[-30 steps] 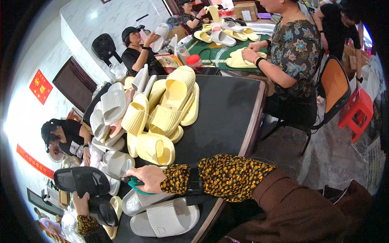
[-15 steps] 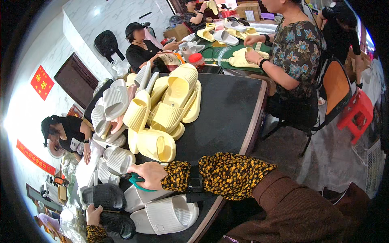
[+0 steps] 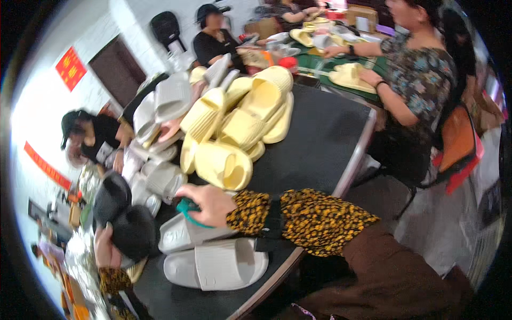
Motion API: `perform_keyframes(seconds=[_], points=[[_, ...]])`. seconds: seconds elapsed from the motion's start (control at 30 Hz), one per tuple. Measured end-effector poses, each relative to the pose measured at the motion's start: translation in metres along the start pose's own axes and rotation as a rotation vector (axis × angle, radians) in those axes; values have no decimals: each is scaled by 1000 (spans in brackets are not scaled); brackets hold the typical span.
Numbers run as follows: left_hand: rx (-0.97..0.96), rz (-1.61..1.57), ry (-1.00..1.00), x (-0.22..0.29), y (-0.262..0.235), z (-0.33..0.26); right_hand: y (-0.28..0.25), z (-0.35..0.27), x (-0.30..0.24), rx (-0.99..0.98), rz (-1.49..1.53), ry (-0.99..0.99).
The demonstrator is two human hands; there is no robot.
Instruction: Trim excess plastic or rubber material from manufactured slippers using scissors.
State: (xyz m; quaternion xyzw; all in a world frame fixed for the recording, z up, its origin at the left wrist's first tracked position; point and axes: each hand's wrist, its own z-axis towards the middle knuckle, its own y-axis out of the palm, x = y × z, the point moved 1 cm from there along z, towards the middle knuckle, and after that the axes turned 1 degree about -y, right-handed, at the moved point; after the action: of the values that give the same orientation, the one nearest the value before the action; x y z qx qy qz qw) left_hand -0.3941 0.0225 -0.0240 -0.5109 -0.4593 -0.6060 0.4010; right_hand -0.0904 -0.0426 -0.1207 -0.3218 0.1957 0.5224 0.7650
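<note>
My left hand [image 3: 108,249] grips a pair of black slippers [image 3: 137,232], lifted at the table's left side and somewhat blurred. A teal-handled tool [image 3: 188,212], which looks like scissors, is in my closed right hand [image 3: 212,205]; its blades are hard to see. Below that hand lies a pair of light grey slippers, the nearer grey slipper [image 3: 226,265] in full view and the farther grey slipper [image 3: 176,234] partly covered by my hand. Just beyond my right hand is a yellow slipper [image 3: 210,162] at the front of a heap.
Yellow slippers [image 3: 250,125] and grey slippers [image 3: 173,96] are piled on the dark table [image 3: 314,125]. A person in a floral top [image 3: 416,80] handles a yellow slipper [image 3: 349,77] at a green mat. Other people in black sit along the far and left sides.
My left hand has raised the black slippers off the table and tilted them up. My right hand still holds the teal-handled tool near the grey pair. The whole view has shifted.
</note>
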Motion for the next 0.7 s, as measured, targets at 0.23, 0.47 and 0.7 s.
perform_keyframes(seconds=[0.23, 0.47, 0.7], points=[[128, -221, 189, -20, 31, 26, -11, 4, -15, -36, 8, 161], [77, -184, 258, -41, 54, 32, -11, 6, -17, -50, -34, 279], [84, -302, 193, -47, 59, 21, -12, 6, -21, -190, -162, 292]])
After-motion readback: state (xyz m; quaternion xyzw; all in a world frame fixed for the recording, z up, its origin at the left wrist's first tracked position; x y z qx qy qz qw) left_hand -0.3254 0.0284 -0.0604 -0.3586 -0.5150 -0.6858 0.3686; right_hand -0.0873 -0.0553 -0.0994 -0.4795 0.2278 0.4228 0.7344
